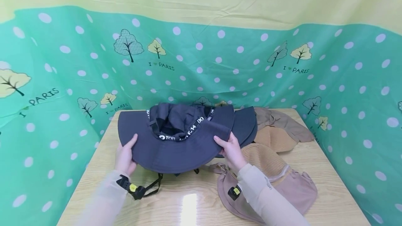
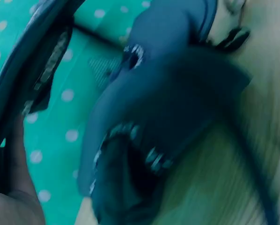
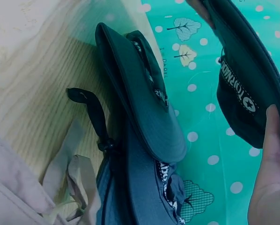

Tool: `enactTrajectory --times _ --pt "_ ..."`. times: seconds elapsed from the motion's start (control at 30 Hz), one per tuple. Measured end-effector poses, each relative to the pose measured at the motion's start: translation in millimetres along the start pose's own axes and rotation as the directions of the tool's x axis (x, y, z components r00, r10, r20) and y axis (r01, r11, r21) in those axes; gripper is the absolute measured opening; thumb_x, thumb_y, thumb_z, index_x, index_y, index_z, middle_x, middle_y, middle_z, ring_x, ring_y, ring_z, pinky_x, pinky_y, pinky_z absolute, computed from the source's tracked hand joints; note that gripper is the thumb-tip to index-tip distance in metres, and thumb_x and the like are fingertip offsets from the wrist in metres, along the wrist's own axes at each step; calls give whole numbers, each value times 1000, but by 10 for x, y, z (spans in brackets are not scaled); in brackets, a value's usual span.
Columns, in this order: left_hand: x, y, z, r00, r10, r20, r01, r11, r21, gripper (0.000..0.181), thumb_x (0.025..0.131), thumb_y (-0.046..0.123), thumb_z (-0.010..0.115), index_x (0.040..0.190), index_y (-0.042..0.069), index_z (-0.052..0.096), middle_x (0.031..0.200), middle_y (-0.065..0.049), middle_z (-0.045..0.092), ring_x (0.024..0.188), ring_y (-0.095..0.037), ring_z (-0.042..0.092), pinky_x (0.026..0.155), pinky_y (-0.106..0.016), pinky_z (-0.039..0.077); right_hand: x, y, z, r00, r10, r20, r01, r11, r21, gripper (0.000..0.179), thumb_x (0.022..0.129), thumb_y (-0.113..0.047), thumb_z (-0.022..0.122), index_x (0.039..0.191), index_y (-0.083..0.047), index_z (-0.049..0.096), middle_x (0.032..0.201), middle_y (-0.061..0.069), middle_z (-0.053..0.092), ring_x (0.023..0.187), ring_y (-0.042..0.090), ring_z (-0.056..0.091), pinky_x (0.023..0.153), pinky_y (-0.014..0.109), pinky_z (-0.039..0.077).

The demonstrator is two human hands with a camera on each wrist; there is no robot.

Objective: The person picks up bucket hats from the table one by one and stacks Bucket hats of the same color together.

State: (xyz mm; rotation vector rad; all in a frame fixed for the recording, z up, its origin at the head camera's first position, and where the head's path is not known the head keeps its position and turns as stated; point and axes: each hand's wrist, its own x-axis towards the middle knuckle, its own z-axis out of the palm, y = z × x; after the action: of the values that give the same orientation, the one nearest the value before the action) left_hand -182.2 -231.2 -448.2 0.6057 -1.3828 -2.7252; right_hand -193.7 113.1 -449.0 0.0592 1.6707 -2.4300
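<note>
A dark navy wide-brimmed sun hat [image 1: 176,158] is held up above the table by both hands, its crown with white-lettered trim facing up. My left hand [image 1: 125,156] grips the brim at the left, thumb on top. On the right side, my right hand [image 1: 232,150] pinches the same brim, with the thumb [image 3: 272,126] lying on it in the right wrist view. A black cord dangles below the hat. More dark brimmed hats [image 1: 249,125] lie on the table behind and below it; the right wrist view shows a folded one [image 3: 144,93] with lettered trim.
To the right lie a mauve-brown cloth hat [image 1: 295,191], tan ribbed hats [image 1: 276,138] and a taupe cloth piece [image 1: 282,121]. The wooden table [image 1: 169,212] is walled by a green dotted curtain [image 1: 204,62]. Black wrist straps [image 1: 124,183] sit on both sleeves.
</note>
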Motion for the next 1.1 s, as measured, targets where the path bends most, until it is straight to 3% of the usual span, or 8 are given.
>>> enactTrajectory --times 0.13,0.37,0.5,0.67,0.73,0.8,0.97,1.1 --pt "17 221 -132 999 -37 8 37 995 88 48 100 28 58 142 24 36 97 18 71 89 0 68 81 -17 57 -35 14 -9 999 37 7 -37 999 37 40 97 -1 57 134 -6 45 103 2 67 79 13 73 70 29 62" --pt "25 517 -425 999 -25 26 18 968 252 79 99 40 57 160 20 10 101 26 62 91 7 62 81 -12 53 -100 105 20 997 72 23 -72 997 11 38 95 -3 60 131 -5 49 99 0 68 77 12 72 69 27 61" --pt "10 571 -610 1000 -13 5 11 951 310 47 98 39 57 139 26 39 95 23 64 88 4 63 78 -14 54 -130 217 26 995 87 46 -86 996 -20 39 94 -4 62 131 -3 49 97 0 70 78 13 73 70 29 62" --pt "-40 555 -829 1000 -7 0 6 928 373 24 99 38 56 117 27 45 91 23 66 83 4 64 74 -15 54 -183 364 57 992 109 69 -103 991 -84 45 92 -5 65 133 3 47 97 3 73 80 14 73 72 31 62" --pt "-55 555 -910 1000 -28 3 24 918 395 23 100 36 55 119 34 43 121 21 64 84 8 62 75 -13 54 -209 412 77 991 105 82 -95 990 -108 47 91 -7 67 132 4 48 97 3 72 80 13 72 71 32 62" --pt "-56 568 -1010 999 -54 1 48 909 415 23 101 33 55 117 40 40 121 22 63 83 7 63 75 -13 54 -153 577 30 992 59 114 -45 991 -127 46 88 -7 70 129 3 52 95 4 73 79 14 72 70 32 62" --pt "-77 603 -1271 989 -149 -10 131 831 540 26 103 34 51 118 50 38 89 31 57 82 5 64 75 -18 56 -213 698 52 988 51 147 -24 984 -179 45 86 -10 73 124 5 55 92 4 73 75 12 71 67 31 62" --pt "-92 564 -1421 979 -197 -56 189 764 616 37 104 36 48 135 48 33 88 30 58 83 7 63 78 -19 56 -346 683 138 986 137 92 -115 971 -208 44 86 -6 70 124 9 53 91 5 74 74 10 70 68 28 60"
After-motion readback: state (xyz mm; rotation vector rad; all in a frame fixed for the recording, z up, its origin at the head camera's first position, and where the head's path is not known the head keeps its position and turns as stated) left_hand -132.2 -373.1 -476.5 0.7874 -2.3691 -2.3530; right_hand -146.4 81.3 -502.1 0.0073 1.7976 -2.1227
